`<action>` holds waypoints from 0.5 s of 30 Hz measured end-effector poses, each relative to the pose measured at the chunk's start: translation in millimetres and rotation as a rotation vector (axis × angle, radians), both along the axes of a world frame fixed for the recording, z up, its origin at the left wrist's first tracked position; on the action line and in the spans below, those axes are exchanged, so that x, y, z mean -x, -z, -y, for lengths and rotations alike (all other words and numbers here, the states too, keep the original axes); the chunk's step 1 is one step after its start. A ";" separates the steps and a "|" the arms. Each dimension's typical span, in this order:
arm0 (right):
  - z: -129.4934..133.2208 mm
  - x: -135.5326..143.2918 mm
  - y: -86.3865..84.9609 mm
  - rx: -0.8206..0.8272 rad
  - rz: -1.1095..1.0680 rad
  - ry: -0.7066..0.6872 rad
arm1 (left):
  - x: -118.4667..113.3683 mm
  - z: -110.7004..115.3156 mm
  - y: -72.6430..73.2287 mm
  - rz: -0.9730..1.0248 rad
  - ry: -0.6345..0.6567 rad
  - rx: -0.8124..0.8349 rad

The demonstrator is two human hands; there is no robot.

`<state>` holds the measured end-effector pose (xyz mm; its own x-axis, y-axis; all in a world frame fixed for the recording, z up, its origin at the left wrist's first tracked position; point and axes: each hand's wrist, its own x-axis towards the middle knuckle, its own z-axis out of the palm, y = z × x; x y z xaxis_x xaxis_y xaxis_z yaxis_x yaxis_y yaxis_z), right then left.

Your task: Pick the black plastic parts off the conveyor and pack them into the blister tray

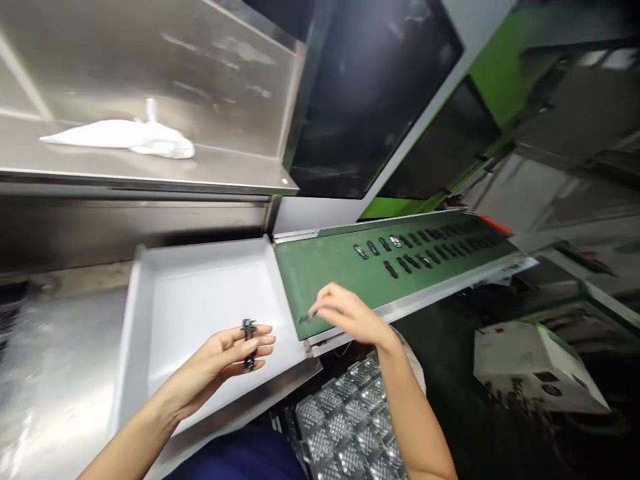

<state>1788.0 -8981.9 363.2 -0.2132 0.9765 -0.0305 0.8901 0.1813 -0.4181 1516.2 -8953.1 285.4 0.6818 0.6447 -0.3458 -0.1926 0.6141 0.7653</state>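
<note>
Over the white tray (200, 293), my left hand (235, 350) is closed on a small black plastic part (249, 325), which sticks out above and below the fingers. My right hand (345, 312) reaches over the near end of the green conveyor belt (320, 273), its fingers pinched on another small dark part (307, 317). That part is blurred, and its exact shape cannot be made out. Farther along the belt lie two rows of similar black parts (391, 268).
Clear plastic blister trays (345, 427) are stacked below the belt, near my lap. A steel shelf (220, 170) at upper left bears a white cloth or bag (125, 137). A pale box-shaped machine (535, 367) stands at right. A metal rail (415, 303) edges the belt.
</note>
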 end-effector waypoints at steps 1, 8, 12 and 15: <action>6.2 26.2 2.5 0.026 -0.073 -0.176 | 7.2 1.8 -1.2 0.000 0.045 -0.023; 26.6 142.3 37.4 -0.182 -0.390 -0.176 | 61.3 22.1 5.8 0.103 0.033 -0.045; 27.5 161.2 48.3 -0.147 -0.390 -0.301 | 83.3 33.0 9.9 0.154 -0.102 0.065; 29.3 169.6 49.6 -0.105 -0.477 -0.288 | 93.9 37.5 10.6 0.210 -0.106 0.151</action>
<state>1618.4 -9011.3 313.6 -0.4379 0.8695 0.2285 0.5156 0.4512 -0.7284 1422.3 -8990.6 274.7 0.6802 0.6683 -0.3013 -0.4068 0.6860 0.6032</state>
